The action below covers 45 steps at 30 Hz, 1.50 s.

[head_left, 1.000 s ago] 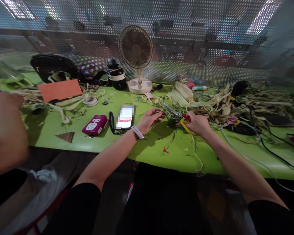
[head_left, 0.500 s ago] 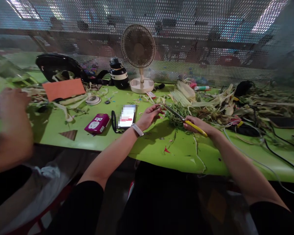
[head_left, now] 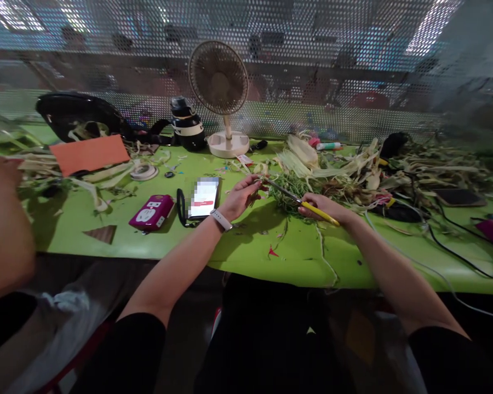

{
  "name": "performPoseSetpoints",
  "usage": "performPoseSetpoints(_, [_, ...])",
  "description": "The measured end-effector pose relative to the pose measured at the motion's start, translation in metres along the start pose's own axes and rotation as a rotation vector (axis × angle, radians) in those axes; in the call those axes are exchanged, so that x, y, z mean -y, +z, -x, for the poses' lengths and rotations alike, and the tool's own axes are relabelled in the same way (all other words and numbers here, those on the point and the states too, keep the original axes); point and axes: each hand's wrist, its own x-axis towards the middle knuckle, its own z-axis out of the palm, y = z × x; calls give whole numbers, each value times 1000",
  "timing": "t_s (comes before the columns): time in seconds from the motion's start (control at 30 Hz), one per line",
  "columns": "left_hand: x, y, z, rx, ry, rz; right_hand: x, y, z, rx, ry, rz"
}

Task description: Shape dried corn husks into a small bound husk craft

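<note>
From my head camera: my right hand (head_left: 326,208) grips the yellow-handled scissors (head_left: 299,201), fingers closed round the handle, blades reaching toward my left hand (head_left: 240,196). My left fingers pinch together on a thin strip (head_left: 259,183) just above the green counter (head_left: 246,246), beside the heap of husks (head_left: 345,169). I judge I'm mid-trim; the next snip needs the strip held taut between the blades.

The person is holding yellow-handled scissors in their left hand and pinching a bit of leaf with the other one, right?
Not quite. The head view shows the scissors in the right hand, not the left. The left hand, the one with the white wristband, is the one pinching the bit of leaf at the blade tips, above the green table.
</note>
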Motion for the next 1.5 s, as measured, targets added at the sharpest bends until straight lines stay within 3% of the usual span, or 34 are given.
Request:
performPoseSetpoints(0.27, [2, -3, -2, 2, 0, 5, 3, -3, 2, 12, -7, -8])
performPoseSetpoints(0.43, [4, -4, -4, 73, -8, -8, 0, -3, 1, 17, -4, -15])
performPoseSetpoints(1.07, [5, -5, -4, 79, -4, -22, 2, -3, 1, 11, -15, 10])
performPoseSetpoints(1.5, [11, -6, -4, 105, 43, 53, 5, -4, 5, 104, 12, -219])
